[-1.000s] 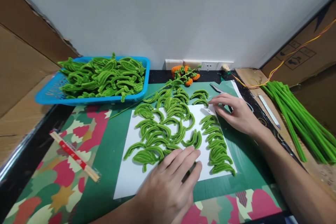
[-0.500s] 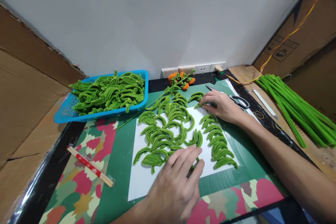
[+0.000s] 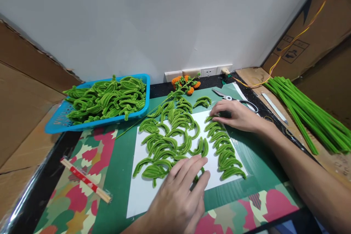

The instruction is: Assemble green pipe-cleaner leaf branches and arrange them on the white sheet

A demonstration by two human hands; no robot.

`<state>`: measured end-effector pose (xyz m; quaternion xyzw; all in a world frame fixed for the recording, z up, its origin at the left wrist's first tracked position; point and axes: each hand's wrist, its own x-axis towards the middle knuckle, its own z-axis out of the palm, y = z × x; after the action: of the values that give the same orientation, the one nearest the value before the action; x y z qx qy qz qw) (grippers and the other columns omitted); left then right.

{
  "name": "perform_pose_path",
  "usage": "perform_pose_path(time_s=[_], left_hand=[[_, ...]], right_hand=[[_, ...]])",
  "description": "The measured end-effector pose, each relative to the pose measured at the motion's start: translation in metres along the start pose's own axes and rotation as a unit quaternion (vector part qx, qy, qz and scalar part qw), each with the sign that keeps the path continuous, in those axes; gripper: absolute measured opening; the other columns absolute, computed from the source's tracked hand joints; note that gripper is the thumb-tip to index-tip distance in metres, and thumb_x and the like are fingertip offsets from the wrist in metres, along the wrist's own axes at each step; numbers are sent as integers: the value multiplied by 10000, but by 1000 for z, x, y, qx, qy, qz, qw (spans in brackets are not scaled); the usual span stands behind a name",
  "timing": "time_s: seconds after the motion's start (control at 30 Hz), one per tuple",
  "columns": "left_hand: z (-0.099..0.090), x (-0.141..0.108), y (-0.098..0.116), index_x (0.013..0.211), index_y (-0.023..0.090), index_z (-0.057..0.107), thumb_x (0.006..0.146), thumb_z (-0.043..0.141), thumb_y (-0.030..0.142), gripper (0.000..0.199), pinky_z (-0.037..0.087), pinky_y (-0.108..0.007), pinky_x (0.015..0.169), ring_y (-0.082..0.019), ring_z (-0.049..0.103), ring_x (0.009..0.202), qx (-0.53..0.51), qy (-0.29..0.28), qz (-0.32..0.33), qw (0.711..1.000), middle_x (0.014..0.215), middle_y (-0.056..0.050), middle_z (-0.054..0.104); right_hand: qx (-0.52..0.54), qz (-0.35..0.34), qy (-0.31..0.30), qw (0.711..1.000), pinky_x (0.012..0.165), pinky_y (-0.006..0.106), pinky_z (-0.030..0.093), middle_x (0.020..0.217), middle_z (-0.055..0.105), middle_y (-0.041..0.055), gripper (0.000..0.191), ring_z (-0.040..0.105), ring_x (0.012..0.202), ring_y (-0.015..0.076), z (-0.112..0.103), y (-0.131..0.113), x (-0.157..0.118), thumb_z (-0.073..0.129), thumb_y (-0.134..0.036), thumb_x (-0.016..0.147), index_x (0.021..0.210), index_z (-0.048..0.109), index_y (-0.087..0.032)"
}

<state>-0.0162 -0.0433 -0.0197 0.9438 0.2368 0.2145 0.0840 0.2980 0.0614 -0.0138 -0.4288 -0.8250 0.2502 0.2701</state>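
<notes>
Curved green pipe-cleaner leaves lie in a loose cluster on a white sheet of paper. Along the sheet's right side runs a column of similar leaves. At the top of that column, my right hand pinches one pipe-cleaner leaf between thumb and fingers. My left hand rests low over the sheet with its fingers bent and apart. It partly covers some green pieces under the fingers, and I see nothing gripped in it.
A blue basket heaped with green leaves stands at left. Behind the sheet lie an orange-flowered stem, a few leaves and scissors. Wrapped chopsticks are at left; green pipe-cleaner stems and a white pen-like tool at right.
My right hand has moved toward me, from the leaves behind the sheet to the top of the right column, carrying a leaf. My left hand has stayed nearly still. The view has shifted slightly.
</notes>
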Motion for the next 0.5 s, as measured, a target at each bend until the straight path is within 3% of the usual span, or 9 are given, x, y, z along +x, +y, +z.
perform_pose_path(time_s=[0.37,0.5], left_hand=[[0,-1,-1,1312,110,699,974,555,97,368,305,-421,1264,-292,537,1423,-7,-7,11,1000,1444,-139,657],[-2,0,-1,1405,100,647,966,530,80,455,346,-413,1226,-283,582,1360,-7,-24,21,999,1382,-129,684]], right_hand=[[28,16,4,999,937,384,528,1101,781,77,265,699,1023,235,1,-10,0,555,-351,1118,1087,778,-212],[42,17,14,999,966,408,528,1118,784,74,255,692,1043,238,3,-14,0,562,-346,1115,1088,780,-218]])
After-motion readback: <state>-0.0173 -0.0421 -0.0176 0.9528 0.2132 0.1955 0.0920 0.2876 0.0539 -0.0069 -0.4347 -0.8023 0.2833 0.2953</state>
